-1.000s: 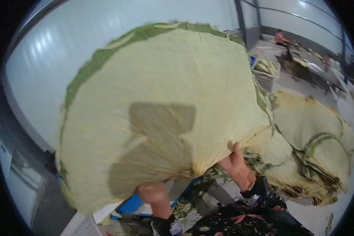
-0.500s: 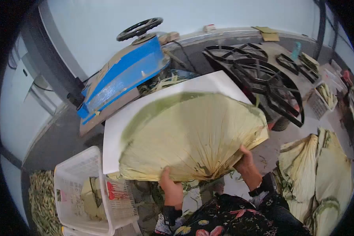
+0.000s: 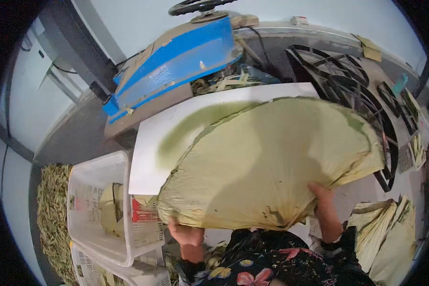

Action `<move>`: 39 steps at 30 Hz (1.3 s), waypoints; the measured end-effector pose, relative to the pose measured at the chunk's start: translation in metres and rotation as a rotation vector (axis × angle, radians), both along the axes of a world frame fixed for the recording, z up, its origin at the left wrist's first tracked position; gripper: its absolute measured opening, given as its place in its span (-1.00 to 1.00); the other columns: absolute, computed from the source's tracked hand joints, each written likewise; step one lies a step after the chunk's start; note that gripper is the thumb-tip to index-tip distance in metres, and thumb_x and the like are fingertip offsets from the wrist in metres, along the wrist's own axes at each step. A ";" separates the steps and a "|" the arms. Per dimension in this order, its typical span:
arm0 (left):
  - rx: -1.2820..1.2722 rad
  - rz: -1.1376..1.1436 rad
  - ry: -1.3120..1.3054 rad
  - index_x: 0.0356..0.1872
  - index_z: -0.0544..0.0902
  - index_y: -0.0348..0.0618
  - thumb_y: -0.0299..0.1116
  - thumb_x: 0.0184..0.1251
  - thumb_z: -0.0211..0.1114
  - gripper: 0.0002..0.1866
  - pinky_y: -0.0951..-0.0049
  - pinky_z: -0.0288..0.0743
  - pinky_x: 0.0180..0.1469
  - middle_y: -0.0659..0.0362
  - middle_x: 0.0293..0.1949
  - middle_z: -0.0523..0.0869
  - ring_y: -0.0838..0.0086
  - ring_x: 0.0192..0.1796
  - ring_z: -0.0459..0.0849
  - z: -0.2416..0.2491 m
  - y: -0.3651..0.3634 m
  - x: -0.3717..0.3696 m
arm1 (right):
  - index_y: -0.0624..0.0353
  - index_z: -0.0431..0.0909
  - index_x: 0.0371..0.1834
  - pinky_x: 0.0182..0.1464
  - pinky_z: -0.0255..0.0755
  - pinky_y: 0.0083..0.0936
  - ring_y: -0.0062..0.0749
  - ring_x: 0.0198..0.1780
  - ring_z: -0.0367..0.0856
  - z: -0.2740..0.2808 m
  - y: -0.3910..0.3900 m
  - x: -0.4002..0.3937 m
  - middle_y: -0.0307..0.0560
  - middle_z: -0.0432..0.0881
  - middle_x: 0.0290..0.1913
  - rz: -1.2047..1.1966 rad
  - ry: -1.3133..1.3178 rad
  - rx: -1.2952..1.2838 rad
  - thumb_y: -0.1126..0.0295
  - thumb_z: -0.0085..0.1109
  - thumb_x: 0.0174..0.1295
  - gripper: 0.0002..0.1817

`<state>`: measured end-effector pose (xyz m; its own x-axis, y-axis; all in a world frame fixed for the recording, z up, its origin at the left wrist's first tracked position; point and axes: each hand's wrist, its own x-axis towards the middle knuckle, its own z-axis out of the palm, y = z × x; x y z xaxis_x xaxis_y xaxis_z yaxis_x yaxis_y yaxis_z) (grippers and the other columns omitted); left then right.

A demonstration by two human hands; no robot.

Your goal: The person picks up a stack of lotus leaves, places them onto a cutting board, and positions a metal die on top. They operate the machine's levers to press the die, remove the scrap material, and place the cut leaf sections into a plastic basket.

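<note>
A large dried lotus leaf, folded into a half-round fan shape, spans the space in front of my body. My left hand is closed on its lower left corner, thumb on top. On the lower right edge, my right hand grips the leaf with its thumb above; the other fingers are hidden beneath. Under the leaf's far left part shows a white board with a curved green stain. The rest of the board is covered by the leaf.
Behind the board stands a blue machine with a black handwheel. Black curved frames lie at the right back. White plastic baskets stand at left beside a heap of dried strips. More folded leaves lie at lower right.
The leaf has shifted right and toward me, uncovering more of the board's left side. Both hands moved with it, the left one now nearer the leaf's left corner. My view has also shifted.
</note>
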<state>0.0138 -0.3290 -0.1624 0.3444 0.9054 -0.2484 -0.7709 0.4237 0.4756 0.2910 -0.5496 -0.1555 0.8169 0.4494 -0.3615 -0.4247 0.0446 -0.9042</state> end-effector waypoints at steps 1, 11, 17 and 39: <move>-0.005 0.012 0.004 0.26 0.30 -0.21 0.07 0.30 -0.03 -0.35 0.02 0.29 0.23 -0.07 0.22 0.40 0.06 0.18 0.46 -0.006 0.011 -0.009 | 0.34 0.37 0.12 -0.01 0.45 -0.35 -0.25 -0.08 0.55 0.022 0.004 -0.001 -0.03 0.55 -0.03 -0.013 -0.057 0.019 0.45 0.26 -0.01 -0.44; 0.353 -0.299 0.299 0.21 0.35 -0.24 -0.20 0.06 0.34 -0.33 0.17 0.43 0.16 0.01 0.10 0.52 0.23 0.12 0.53 0.016 0.126 -0.057 | 0.33 0.26 0.21 0.12 0.40 -0.30 -0.18 0.08 0.47 0.072 0.066 0.051 0.01 0.46 0.09 -0.218 -0.447 0.354 0.33 0.40 -0.17 -0.19; 0.654 -0.518 0.396 0.09 0.45 -0.30 -0.70 -0.05 0.30 -0.45 0.32 0.52 0.06 0.07 -0.07 0.64 0.31 -0.04 0.64 0.067 0.165 -0.009 | 0.23 0.20 0.30 0.30 0.22 -0.16 -0.10 0.24 0.35 -0.002 0.066 0.116 -0.03 0.41 0.21 -0.064 -0.255 0.871 0.21 0.33 0.04 -0.23; 0.803 -0.307 0.555 0.15 0.37 -0.34 -0.59 0.09 0.28 -0.47 0.47 0.39 0.10 0.13 0.01 0.56 0.44 0.02 0.54 0.029 0.204 0.035 | 0.14 0.17 0.35 0.37 0.10 -0.11 -0.11 0.35 0.21 -0.002 0.107 0.108 -0.04 0.26 0.35 0.007 -0.113 1.033 0.19 0.16 0.19 -0.33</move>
<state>0.0492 -0.1248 -0.1337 0.6108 0.7667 0.1978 -0.2676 -0.0353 0.9629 0.3991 -0.4430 -0.1573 0.8183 0.5016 0.2808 -0.3434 0.8183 -0.4610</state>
